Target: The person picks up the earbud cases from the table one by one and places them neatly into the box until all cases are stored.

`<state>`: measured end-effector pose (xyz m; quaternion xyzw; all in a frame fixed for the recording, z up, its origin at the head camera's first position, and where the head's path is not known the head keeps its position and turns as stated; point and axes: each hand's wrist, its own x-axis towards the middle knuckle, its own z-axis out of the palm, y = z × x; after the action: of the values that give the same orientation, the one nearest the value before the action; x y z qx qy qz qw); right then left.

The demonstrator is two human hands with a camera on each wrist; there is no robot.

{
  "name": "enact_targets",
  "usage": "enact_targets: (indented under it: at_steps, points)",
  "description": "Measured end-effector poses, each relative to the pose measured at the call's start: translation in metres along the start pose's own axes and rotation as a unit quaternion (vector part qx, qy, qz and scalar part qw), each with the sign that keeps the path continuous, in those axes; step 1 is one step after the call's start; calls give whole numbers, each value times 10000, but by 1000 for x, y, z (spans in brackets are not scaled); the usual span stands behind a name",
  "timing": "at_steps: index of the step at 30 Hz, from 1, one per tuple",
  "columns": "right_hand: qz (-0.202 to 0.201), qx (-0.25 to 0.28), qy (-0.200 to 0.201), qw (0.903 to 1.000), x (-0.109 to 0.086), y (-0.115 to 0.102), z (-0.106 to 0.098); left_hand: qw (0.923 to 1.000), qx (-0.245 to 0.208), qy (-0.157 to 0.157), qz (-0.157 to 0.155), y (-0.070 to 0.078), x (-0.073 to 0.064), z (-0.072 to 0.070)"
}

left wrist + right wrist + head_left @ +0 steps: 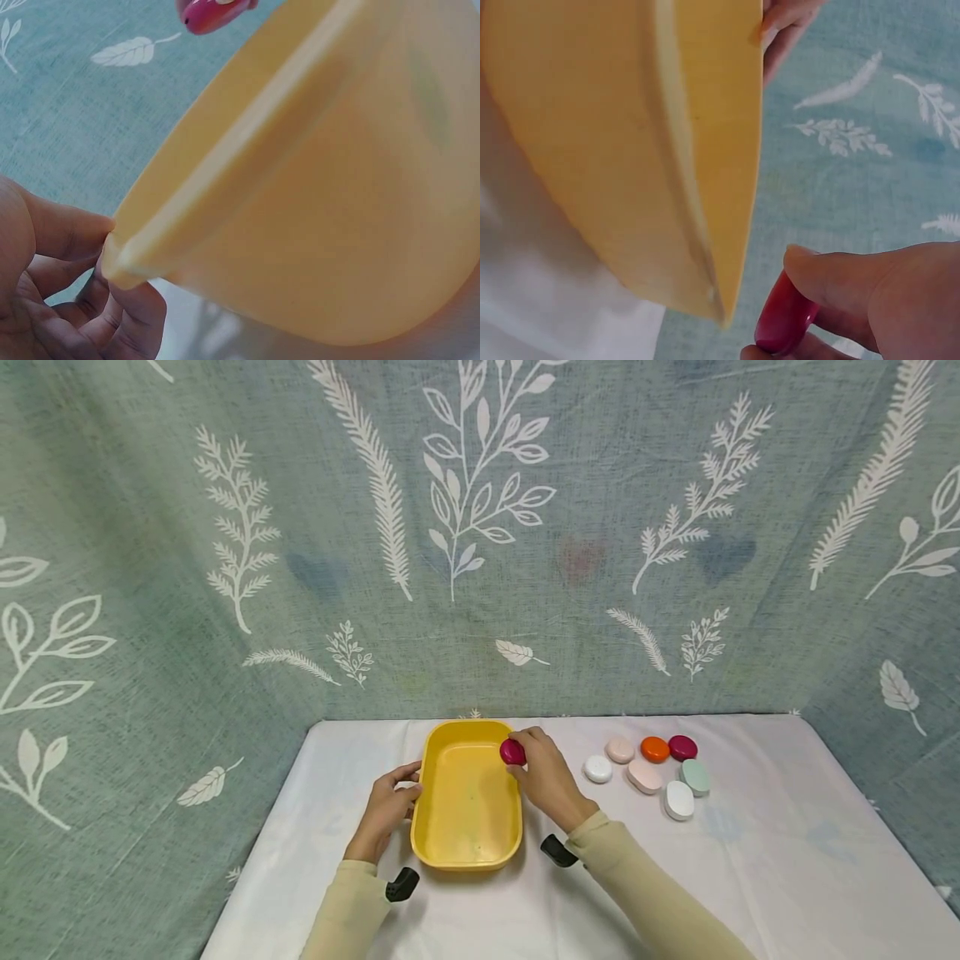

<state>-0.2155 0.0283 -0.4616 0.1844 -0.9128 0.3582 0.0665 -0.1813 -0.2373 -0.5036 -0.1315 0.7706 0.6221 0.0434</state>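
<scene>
By the far right rim of the tub (467,810), the right hand (553,783) pinches a red piece (512,752) between thumb and fingers; the left hand (388,812) pinches the left rim. Probably best to steady the tub and keep the red piece clear of its edge. The tub's long axis runs near to far; the red piece's slants in the right wrist view.

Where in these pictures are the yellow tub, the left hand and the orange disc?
Yellow tub (467,814): head view, on its bare inside bottom.
Left hand (385,811): head view, on the middle of the hand.
Orange disc (655,749): head view, on the middle of its top.
</scene>
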Motion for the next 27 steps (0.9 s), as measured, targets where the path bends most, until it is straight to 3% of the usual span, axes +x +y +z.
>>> enact_targets:
  at_steps: [27]
  points:
    - [102, 428, -562, 9974, 36, -27, 29, 9999, 13, 74, -142, -1, 1, 1]
